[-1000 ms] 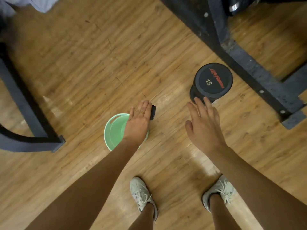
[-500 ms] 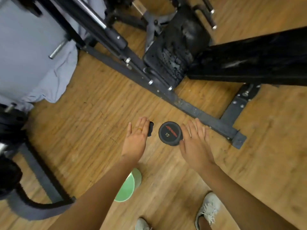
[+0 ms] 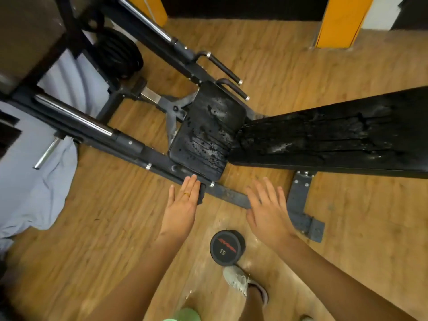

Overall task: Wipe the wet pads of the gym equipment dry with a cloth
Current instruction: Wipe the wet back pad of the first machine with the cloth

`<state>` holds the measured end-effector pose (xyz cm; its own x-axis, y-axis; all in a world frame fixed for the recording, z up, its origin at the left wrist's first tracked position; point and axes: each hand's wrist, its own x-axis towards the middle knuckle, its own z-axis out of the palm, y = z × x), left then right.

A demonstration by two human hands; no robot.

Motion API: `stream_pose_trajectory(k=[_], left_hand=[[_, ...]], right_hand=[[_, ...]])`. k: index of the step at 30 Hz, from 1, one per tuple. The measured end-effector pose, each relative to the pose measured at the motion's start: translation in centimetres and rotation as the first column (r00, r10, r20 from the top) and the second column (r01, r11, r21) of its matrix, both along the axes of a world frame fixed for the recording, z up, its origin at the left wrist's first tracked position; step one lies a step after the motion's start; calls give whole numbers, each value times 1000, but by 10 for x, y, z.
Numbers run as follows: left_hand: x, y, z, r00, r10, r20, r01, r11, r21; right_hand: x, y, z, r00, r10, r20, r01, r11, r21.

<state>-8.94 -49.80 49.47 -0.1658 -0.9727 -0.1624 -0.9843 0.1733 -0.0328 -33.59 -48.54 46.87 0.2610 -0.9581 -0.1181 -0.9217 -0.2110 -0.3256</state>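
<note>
at the far left a pale blue-grey sheet (image 3: pixel 34 193) lies bunched on the wooden floor (image 3: pixel 115 228). above it a stack of black weight plates (image 3: pixel 118 54) sits behind the dark machine frame, and a chrome bar (image 3: pixel 76 115) runs at a slant down toward the middle.

the left hand (image 3: pixel 183 205) hovers palm down over the frame rail (image 3: pixel 231 195), its fingers straight and close together, with a ring (image 3: pixel 186 194) on one of them. it holds a small dark cloth (image 3: pixel 202 194) beneath it. only a strip of the cloth shows beside the index finger, and the thumb is hidden. at the bottom edge a bit of a green bucket (image 3: pixel 185 315) shows.

just beyond the left hand lies the seat pad (image 3: pixel 206 135), black and streaked with drops and runs of water. the cloth is near its front edge but apart from it.

a black dumbbell (image 3: pixel 225 247) marked 15 stands on end on the floor between the two forearms, with a pale shoe (image 3: pixel 243 283) just below it.

the right hand (image 3: pixel 268 209) is spread flat, palm down, fingers apart and holding nothing, above the rail's right end.

the long back pad (image 3: pixel 335 133) stretches off to the right, touching the seat pad, its surface also wet and smeared. an orange pillar (image 3: pixel 340 19) stands at the top right.
</note>
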Motion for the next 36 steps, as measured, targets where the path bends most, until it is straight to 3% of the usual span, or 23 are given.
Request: stream_pose_trajectory(k=[5,9,19,28,36], left_hand=[[41,-78,-1,997,-70,40,72,997,-33],[59,-132,-1,995,-61,74,56,997,58],[31,-247,-16,962,-135,238,89,977,192],[87,-314,-43,982,-163,97,142,971,194],[172,-372,-95,975,-214,-59,221,962,160]], right_hand=[[22,-68,-16,998,-60,29,59,997,45],[23,-99,-30,990,-130,59,124,987,102],[22,-210,-39,995,-102,7,98,971,217],[90,-283,-44,994,-101,28,91,963,255],[187,-350,-94,990,-143,-10,140,954,266]])
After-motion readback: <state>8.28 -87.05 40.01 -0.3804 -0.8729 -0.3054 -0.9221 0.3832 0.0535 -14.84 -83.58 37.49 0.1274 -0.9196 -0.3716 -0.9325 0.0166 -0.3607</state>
